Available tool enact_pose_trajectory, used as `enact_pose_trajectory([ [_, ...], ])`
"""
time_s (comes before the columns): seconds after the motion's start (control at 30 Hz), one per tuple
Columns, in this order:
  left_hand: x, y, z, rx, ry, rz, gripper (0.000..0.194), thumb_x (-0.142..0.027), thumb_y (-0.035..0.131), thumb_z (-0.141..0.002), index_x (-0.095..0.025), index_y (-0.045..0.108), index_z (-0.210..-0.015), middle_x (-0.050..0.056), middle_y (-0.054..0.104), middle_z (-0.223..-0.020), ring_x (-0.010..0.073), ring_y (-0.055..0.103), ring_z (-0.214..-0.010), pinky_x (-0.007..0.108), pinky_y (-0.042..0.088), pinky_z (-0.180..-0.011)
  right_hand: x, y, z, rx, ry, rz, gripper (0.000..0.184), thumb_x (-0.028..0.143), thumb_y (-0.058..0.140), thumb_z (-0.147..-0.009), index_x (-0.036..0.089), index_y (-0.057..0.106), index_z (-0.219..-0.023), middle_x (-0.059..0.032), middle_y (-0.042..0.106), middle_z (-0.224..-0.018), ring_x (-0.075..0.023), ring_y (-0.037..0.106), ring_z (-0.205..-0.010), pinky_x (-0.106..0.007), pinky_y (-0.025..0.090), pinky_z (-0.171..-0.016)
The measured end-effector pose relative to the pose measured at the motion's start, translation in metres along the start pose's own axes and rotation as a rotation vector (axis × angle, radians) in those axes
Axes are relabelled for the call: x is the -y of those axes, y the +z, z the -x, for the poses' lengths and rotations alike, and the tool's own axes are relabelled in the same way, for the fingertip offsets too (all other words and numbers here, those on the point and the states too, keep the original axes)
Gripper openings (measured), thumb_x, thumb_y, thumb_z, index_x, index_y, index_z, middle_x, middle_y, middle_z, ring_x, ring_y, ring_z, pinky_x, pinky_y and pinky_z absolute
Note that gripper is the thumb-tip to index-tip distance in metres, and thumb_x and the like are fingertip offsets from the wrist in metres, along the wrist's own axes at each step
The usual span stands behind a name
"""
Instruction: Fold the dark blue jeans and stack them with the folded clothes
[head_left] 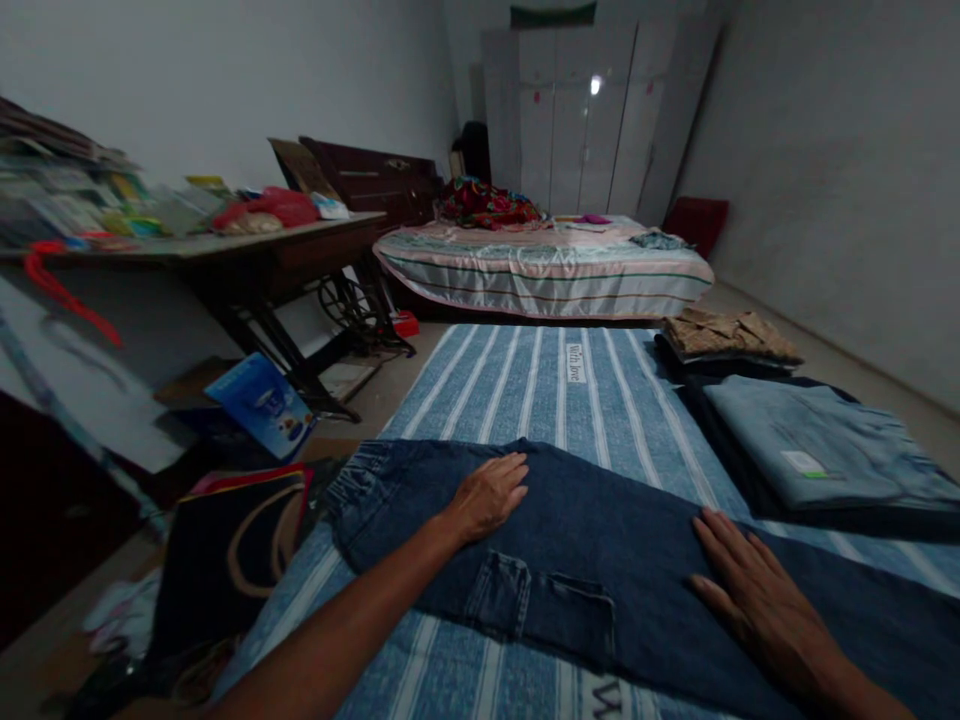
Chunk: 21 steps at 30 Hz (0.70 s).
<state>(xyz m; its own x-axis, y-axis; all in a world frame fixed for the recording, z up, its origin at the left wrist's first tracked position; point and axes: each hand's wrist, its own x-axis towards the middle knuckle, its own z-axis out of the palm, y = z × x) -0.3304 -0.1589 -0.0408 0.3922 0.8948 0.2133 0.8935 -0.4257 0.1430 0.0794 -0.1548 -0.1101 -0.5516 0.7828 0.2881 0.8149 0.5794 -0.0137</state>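
A pair of dark blue jeans [585, 510] lies lengthwise across a blue-and-white striped sheet [480, 400]. Its gathered elastic waistband is at the left, and a side pocket shows along the near edge. My left hand [487, 495] rests flat on the upper part of the jeans, fingers stretched to the right. Farther right, my right hand [757, 595] presses flat on the leg with its fingers spread. Neither hand grips the cloth. The leg's far end runs out of view at the right.
Folded light blue jeans [825, 440] top a dark pile at the right, with brown patterned clothing [731, 335] behind. A sewing table [300, 235] stands left, a dark bag [225, 560] below. Beyond are a bed [540, 265] and a wardrobe [577, 120].
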Motion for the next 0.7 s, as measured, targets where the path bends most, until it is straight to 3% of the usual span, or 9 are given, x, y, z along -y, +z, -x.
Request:
enact_pose_trajectory([
  [0.17, -0.001, -0.002, 0.003, -0.058, 0.037, 0.059, 0.032, -0.023, 0.047, -0.091, -0.013, 0.055, -0.121, 0.015, 0.055, -0.132, 0.023, 0.05, -0.125, 0.041, 0.043, -0.104, 0.023, -0.012, -0.028, 0.022, 0.005, -0.133, 0.06, 0.056, 0.034, -0.092, 0.017, 0.047, -0.137, -0.0109, 0.038, -0.146, -0.0292, 0.036, -0.133, -0.05, 0.034, -0.108],
  [0.37, -0.002, -0.002, 0.009, -0.142, -0.044, 0.038, 0.03, -0.018, 0.049, -0.087, -0.012, 0.057, -0.115, 0.015, 0.059, -0.126, 0.0243, 0.053, -0.121, 0.042, 0.045, -0.102, 0.109, -0.044, -0.135, 0.194, -0.298, -0.518, 0.055, 0.048, 0.029, -0.097, 0.017, 0.043, -0.14, -0.0104, 0.035, -0.148, -0.0243, 0.031, -0.136, -0.042, 0.031, -0.111],
  [0.47, -0.002, 0.0, 0.011, -0.136, -0.087, 0.054, 0.031, -0.015, 0.048, -0.085, -0.015, 0.056, -0.114, 0.014, 0.059, -0.125, 0.0236, 0.052, -0.121, 0.042, 0.044, -0.103, 0.144, -0.034, -0.182, 0.207, -0.44, -0.573, 0.056, 0.049, 0.027, -0.098, 0.015, 0.042, -0.14, -0.0127, 0.038, -0.146, -0.0241, 0.032, -0.136, -0.043, 0.031, -0.111],
  [0.53, -0.003, 0.001, 0.012, -0.127, -0.092, 0.076, 0.031, -0.015, 0.047, -0.085, -0.015, 0.055, -0.115, 0.013, 0.059, -0.125, 0.0222, 0.052, -0.121, 0.041, 0.043, -0.104, 0.156, -0.02, -0.199, 0.204, -0.457, -0.533, 0.057, 0.05, 0.029, -0.097, 0.014, 0.041, -0.141, -0.0145, 0.038, -0.145, -0.0256, 0.031, -0.136, -0.045, 0.03, -0.111],
  [0.7, -0.005, 0.003, 0.016, -0.131, -0.108, 0.054, 0.035, -0.017, 0.045, -0.086, -0.012, 0.052, -0.12, 0.014, 0.056, -0.128, 0.0233, 0.049, -0.124, 0.041, 0.042, -0.105, 0.162, 0.004, -0.2, 0.216, -0.411, -0.385, 0.065, 0.053, 0.03, -0.096, 0.008, 0.034, -0.143, -0.0168, 0.027, -0.15, -0.0272, 0.023, -0.139, -0.05, 0.022, -0.113],
])
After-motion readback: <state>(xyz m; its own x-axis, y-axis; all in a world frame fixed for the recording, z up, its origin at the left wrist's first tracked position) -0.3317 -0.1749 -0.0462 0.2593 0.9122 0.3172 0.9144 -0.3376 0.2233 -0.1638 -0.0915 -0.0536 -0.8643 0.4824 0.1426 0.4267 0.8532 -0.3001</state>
